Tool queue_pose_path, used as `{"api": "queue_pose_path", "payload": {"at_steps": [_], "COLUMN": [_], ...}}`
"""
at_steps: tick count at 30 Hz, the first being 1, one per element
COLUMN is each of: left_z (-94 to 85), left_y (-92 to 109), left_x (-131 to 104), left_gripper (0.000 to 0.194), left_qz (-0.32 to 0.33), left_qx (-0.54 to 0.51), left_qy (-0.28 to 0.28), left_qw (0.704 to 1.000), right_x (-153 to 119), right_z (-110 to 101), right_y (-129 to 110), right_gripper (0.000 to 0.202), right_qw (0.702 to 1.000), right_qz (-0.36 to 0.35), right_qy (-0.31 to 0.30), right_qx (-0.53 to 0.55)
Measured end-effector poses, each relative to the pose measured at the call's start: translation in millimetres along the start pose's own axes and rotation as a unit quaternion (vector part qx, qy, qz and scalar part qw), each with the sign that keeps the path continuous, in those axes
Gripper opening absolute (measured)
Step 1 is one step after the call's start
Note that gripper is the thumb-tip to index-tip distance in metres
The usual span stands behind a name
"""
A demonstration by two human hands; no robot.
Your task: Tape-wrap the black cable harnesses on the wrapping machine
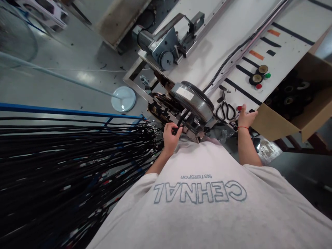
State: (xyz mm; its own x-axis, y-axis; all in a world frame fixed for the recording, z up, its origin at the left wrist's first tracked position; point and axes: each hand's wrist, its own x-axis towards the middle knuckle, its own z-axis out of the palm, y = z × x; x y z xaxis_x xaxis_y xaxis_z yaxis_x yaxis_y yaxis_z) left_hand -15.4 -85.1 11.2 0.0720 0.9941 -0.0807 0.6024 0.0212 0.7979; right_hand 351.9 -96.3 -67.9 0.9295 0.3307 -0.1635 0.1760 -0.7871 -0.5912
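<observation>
My left hand (171, 139) is closed around a black cable (182, 118) at the front of a wheel-shaped machine. The machine's round metal housing (193, 98) bears a white label, and its lower parts are partly hidden. At the table's near edge, my right hand (246, 119) has its thumb and fingers apart. The thumb is beside a red push button (239, 108). Black-handled scissors (226, 110) lie just left of that hand. A long black cable run (228, 60) stretches from the housing along the table's rail.
Two tape rolls (256, 79) sit beside green and red buttons on the white table (228, 27). An open cardboard box (275, 121) of dark rolls stands right. Many black cables (77, 138) hang from a blue rack (64, 109) at left. A motor unit (166, 52) is mounted beyond.
</observation>
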Motion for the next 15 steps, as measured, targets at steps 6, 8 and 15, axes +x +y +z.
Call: {"api": "queue_pose_path", "payload": {"at_steps": [6,8,15], "left_z": [28.3,36.3,43.4], "left_y": [37.9,43.1,40.6], "left_x": [10.1,16.2,28.2], "left_gripper": [0.051,0.056,0.055], "left_qz": [-0.206,-0.253,-0.250], "left_qx": [-0.232,-0.282,-0.306], "left_qy": [-0.254,-0.284,-0.289], "left_qw": [0.916,0.881,0.872], "right_x": [4.1,7.4,1.9], "right_z": [3.9,4.6,-5.9], "right_y": [2.0,6.1,-28.2], "right_gripper": [0.074,0.074,0.078], "right_qw": [1.000,1.000,0.996], "right_qz": [-0.010,-0.016,-0.089], "right_qy": [0.011,0.008,-0.020], "right_qx": [0.013,0.017,-0.010]}}
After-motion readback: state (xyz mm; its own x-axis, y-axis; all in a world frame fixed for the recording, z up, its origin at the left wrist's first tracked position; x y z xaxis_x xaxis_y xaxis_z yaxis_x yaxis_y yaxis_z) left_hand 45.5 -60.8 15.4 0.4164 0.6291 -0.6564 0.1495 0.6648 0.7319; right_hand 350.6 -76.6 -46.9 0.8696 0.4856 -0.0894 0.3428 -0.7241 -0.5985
